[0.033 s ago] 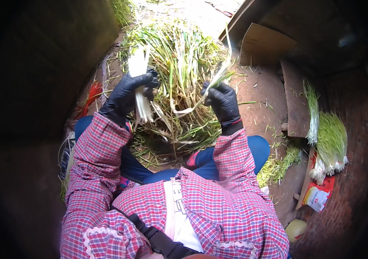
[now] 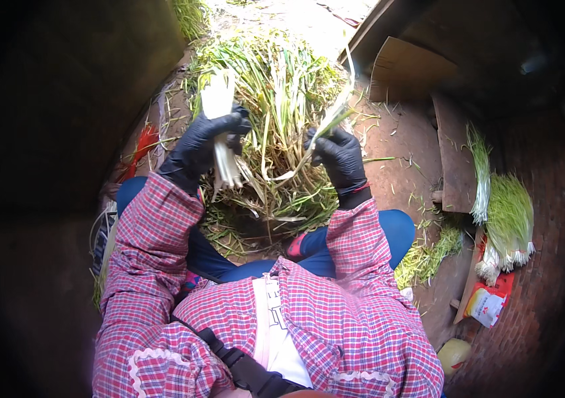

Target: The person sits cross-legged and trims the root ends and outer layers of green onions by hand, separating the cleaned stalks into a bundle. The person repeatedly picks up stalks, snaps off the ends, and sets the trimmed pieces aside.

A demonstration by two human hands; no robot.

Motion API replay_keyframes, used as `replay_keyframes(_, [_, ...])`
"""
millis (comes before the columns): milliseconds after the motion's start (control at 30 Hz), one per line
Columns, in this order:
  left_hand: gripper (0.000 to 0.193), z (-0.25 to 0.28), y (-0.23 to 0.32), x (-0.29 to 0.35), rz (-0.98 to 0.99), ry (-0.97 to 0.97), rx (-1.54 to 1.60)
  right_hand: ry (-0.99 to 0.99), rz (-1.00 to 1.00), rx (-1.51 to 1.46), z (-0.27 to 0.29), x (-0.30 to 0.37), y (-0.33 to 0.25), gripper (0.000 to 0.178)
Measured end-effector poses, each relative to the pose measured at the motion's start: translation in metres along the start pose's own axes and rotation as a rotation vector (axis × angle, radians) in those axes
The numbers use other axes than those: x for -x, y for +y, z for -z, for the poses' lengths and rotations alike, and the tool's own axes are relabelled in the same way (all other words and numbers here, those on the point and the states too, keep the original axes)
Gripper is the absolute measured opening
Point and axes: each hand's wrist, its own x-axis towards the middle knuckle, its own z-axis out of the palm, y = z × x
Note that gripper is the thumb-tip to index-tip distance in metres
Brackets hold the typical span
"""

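My left hand, in a black glove, is closed round a bunch of white leafy stalks that look like Chinese chives. Their pale ends stick out below the fist. Across from it, my right hand, also black-gloved, pinches a few long pale-green leaves. One leaf tip rises far above the fingers, and a pale limp strand shows just left of that hand. Beneath and beyond both hands spreads a large heap of green and yellowing stalks, lying between my bent knees. The fingertips of both hands are partly hidden.
Finished-looking bundles of chives with white ends lie at the right, by a brown board. A red-and-white packet is below them. Cut scraps litter the floor by my right knee. Red strips lie left.
My left hand has shifted slightly right with its bunch. The right hand has moved a little left, and the pale strand beside it hangs differently.
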Motion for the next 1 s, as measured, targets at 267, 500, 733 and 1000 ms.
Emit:
replay_keyframes(267, [0.034, -0.014, -0.05, -0.019, -0.128, 0.001, -0.143, -0.08, 0.302, 0.587, -0.052, 0.001, 0.019, 0.005])
replay_keyframes(500, [0.021, -0.008, -0.034, -0.021, -0.036, 0.07, 0.035, 0.213, 0.327, 0.517, -0.003, 0.006, 0.029, 0.004])
replay_keyframes(733, [0.018, 0.032, 0.005, -0.018, -0.147, 0.164, 0.37, 0.142, -0.292, 1.956, 0.161, 0.025, 0.001, 0.021])
replay_keyframes(1000, [0.019, -0.008, -0.01, -0.009, -0.177, 0.17, 0.133, -0.425, 0.373, 0.921, -0.013, -0.03, -0.012, 0.055])
